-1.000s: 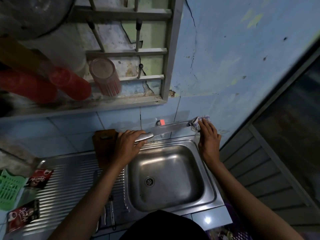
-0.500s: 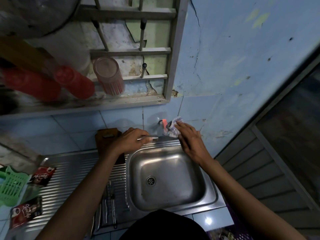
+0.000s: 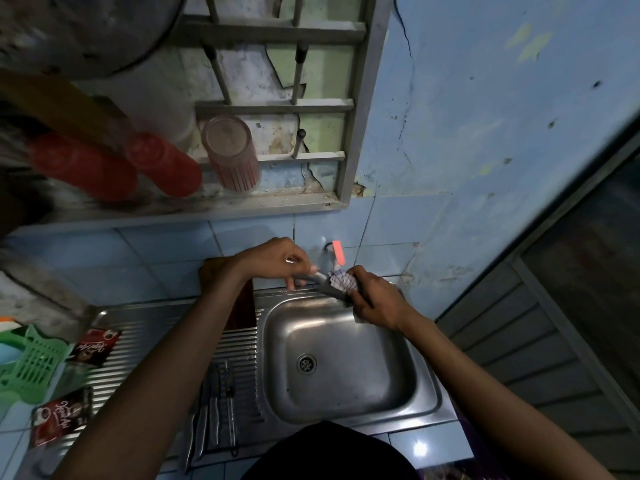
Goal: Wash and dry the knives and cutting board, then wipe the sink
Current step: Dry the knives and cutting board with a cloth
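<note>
Over the back rim of the steel sink (image 3: pixel 420 386), my left hand (image 3: pixel 277 259) grips the handle of a knife (image 3: pixel 313 279). My right hand (image 3: pixel 375 299) holds a checked cloth (image 3: pixel 343 281) wrapped round the knife's blade, so most of the blade is hidden. The brown cutting board (image 3: pixel 242 306) leans against the tiled wall behind my left forearm, largely covered by it. Several more knives (image 3: pixel 216 417) lie on the ribbed drainboard (image 3: pixel 156 341) left of the basin.
A tap with an orange lever (image 3: pixel 337 252) sticks out of the wall just above my hands. Two red sachets (image 3: pixel 93 346) and a green basket (image 3: pixel 29 365) sit at the left. Red cups (image 3: pixel 162 164) and a clear tumbler (image 3: pixel 232 154) stand on the ledge above.
My right hand has slid the cloth leftward along the blade from its tip toward the handle. My left hand has turned and lifted a little with the knife.
</note>
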